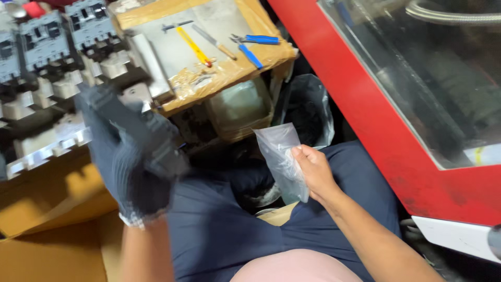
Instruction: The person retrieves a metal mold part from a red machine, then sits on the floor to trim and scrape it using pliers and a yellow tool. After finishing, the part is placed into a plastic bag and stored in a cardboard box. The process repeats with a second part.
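- Red machine (396, 130): fills the right side, a slanted red frame around a dark window, with a white panel below its lower edge.
- Lap (219, 230): the person sits, legs in dark blue cloth, low in the middle of the view; both arms come up from the bottom edge.
- Cardboard (47, 219): brown sheets lie at lower left, under and behind the left arm.
- Grey blocks (47, 39): rows of grey and off-white electrical units stand at upper left, packed side by side.
- Taped box (229, 68): a box top bound in brown tape sits at top centre, with a pale sheet on it.
- Black bag (313, 109): dark plastic sack just right of the box, behind the clear bag.
- Left hand (130, 156): in a dark knit glove, raised and blurred, closed round a dark block (156, 138) whose shape I cannot make out clearly; it is in front of the grey blocks.
- Right hand (313, 172): bare, over the right thigh, thumb and fingers pinching a clear bag (282, 156) at its side; the bag stands upright above the lap, mouth up, well apart from the left hand.
- Tools (219, 42): on the pale sheet lie blue-handled pliers, a yellow-handled tool and a wood-handled one, near each other.
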